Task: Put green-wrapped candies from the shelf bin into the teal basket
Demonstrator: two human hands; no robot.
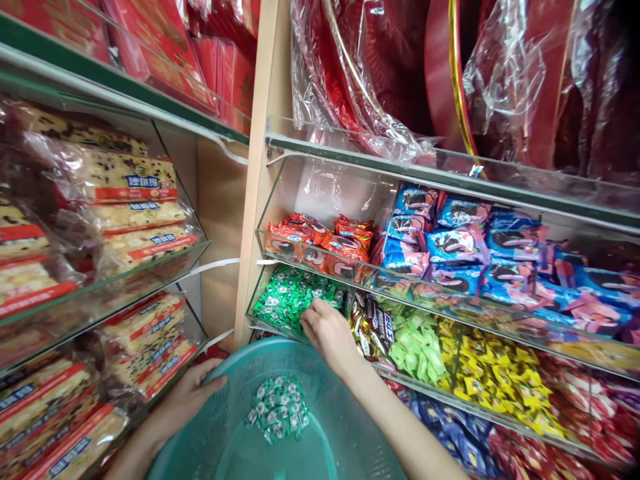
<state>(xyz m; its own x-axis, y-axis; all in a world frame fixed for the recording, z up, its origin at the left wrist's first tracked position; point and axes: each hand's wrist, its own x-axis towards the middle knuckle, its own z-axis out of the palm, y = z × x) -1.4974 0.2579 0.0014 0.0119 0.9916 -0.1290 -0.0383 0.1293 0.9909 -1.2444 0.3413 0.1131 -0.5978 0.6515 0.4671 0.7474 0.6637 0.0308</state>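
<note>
My left hand [193, 393] grips the left rim of a teal plastic basket [200, 433], thumb over the edge. A pile of green-wrapped candies [280, 408] lies at the bottom of the basket. Above the basket's far rim, my right hand [327, 330] is at the front edge of a shelf compartment holding many green-wrapped candies [287, 293]. Its fingers are curled together over the edge of that compartment, and whatever they may hold is too hidden to make out.
Right of the green candies are brown packets [370, 327], light green candies [417, 343] and yellow candies [493, 373]. Red packets [325, 240] and blue packets [460, 243] fill the shelf above. Packaged bars [135, 193] stack on the left shelves. A wooden upright [257, 167] divides the shelving.
</note>
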